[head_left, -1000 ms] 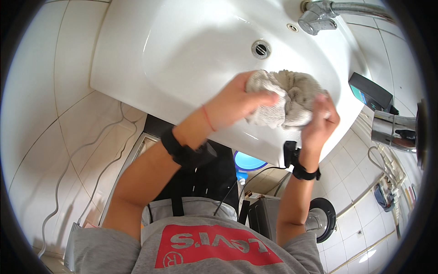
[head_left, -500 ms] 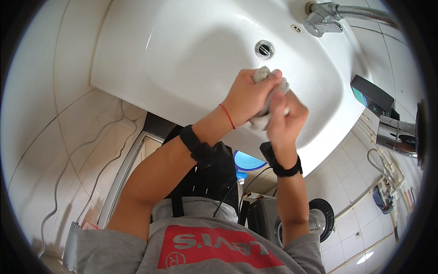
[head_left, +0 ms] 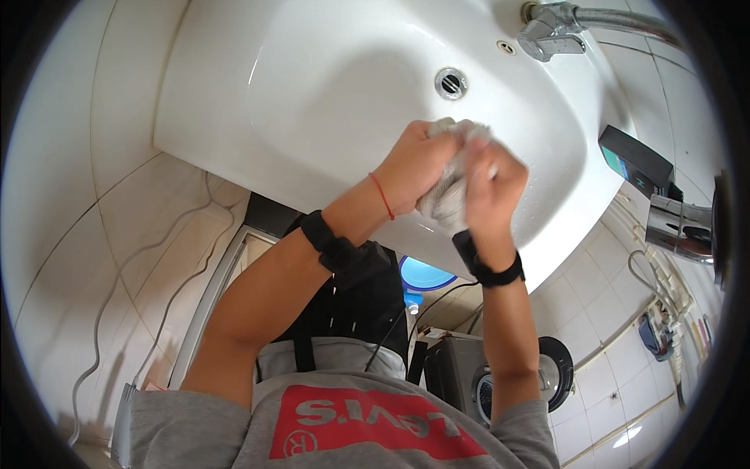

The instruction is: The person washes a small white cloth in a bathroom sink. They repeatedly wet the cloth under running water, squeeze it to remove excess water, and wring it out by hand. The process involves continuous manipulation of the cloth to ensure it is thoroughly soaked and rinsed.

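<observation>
We see the two hands working above the near right part of the white sink (head_left: 328,117). Its near edge slants from far left to near right, passing just below the wrists, and its right rim runs close beyond the right hand (head_left: 498,187). The widest open room lies to the left of the left hand (head_left: 422,164), where the bowl stretches bare up to its left edge and the tiled wall (head_left: 58,156). Just beyond the hands we find the drain (head_left: 451,84), and farther off to the right the tap (head_left: 547,37). A black box (head_left: 637,160) stands outside the right rim, and a blue tub (head_left: 427,273) sits below the near edge.

The cloth (head_left: 444,201) is pale grey, bunched into a tight, crumpled lump with a rough, towel-like surface; its far end is blurred. It is between the two hands, over the bowl, and we cannot tell whether it touches the sink. The left fingers are clamped around it, and the right hand, blurred, is curled tightly against it from the right.
</observation>
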### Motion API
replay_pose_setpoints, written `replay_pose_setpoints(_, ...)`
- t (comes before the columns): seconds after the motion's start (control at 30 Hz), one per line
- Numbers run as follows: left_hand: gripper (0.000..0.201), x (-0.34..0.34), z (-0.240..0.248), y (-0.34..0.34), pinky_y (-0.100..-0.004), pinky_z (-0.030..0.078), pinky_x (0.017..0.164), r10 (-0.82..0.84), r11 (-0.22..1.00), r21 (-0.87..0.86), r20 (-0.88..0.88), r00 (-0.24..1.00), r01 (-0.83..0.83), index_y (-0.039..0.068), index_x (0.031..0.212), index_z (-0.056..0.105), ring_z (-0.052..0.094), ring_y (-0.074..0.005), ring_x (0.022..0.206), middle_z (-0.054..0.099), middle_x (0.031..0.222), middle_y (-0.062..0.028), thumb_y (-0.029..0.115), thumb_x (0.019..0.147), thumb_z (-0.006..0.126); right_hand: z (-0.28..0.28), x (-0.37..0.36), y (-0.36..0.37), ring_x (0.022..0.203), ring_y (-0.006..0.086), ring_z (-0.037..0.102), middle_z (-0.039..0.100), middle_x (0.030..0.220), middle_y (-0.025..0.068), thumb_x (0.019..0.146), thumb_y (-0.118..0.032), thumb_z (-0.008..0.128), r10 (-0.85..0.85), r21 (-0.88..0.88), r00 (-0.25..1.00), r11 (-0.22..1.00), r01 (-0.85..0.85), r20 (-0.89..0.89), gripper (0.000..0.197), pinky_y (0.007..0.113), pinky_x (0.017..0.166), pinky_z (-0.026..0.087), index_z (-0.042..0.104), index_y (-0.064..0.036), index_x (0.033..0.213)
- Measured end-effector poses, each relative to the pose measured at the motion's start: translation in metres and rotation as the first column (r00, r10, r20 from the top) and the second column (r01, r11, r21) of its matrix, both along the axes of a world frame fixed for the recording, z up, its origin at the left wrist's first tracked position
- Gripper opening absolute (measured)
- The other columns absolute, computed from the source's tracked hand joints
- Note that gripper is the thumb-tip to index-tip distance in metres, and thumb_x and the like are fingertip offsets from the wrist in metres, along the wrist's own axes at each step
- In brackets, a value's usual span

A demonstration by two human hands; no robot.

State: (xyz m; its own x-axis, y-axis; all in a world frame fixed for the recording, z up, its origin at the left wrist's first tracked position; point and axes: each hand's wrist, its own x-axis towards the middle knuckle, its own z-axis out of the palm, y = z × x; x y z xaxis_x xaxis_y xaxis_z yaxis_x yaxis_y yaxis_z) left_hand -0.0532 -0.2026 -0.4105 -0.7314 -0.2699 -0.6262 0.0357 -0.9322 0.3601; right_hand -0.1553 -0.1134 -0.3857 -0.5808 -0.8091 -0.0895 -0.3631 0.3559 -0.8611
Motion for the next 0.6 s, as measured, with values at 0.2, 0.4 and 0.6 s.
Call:
replay_pose_setpoints(0.2, 0.031, -0.002, -0.005, -0.009, -0.0277, 0.053, 0.066, -0.054, 0.991, -0.12, 0.031, 0.998, 0.057, 0.0, 0.094, 0.066, 0.064, -0.0111, 0.077, 0.068, 0.088, -0.0046, 0.029, 0.103, 0.058, 0.008, 0.009, 0.004, 0.06, 0.0088, 0.045, 0.055, 0.063, 0.0015, 0.098, -0.012, 0.06, -0.097, -0.044, 0.964, 0.993, 0.112, 0.249, 0.033, 0.028, 0.055, 0.037, 0.057, 0.003, 0.068)
replay_pose_setpoints(0.4, 0.026, 0.004, -0.014, 0.003, -0.0304, 0.056, 0.074, 0.092, 0.994, 0.06, 0.04, 0.995, -0.094, 0.0, 0.108, 0.06, 0.066, -0.013, 0.084, 0.067, 0.097, -0.0073, 0.026, 0.103, 0.058, 0.019, -0.012, 0.012, 0.084, 0.0251, 0.068, 0.069, 0.09, 0.0145, 0.096, -0.028, 0.056, -0.32, 0.058, 0.456, 0.864, 0.5, 0.831, 0.034, 0.035, 0.078, 0.053, 0.068, 0.0041, 0.098)
replay_pose_setpoints(0.6, 0.048, 0.025, 0.004, 0.002, -0.0269, 0.053, 0.093, -0.311, 0.864, -0.384, 0.097, 0.945, 0.324, -0.001, 0.142, 0.046, 0.063, -0.0115, 0.108, 0.063, 0.123, -0.0066, 0.016, 0.1, 0.063, 0.031, -0.057, 0.025, 0.114, 0.0363, 0.061, 0.062, 0.124, 0.0212, 0.099, -0.047, 0.049, -0.259, 0.062, 0.211, 0.756, 0.651, 0.942, 0.06, 0.048, 0.102, 0.047, 0.056, 0.0045, 0.128)
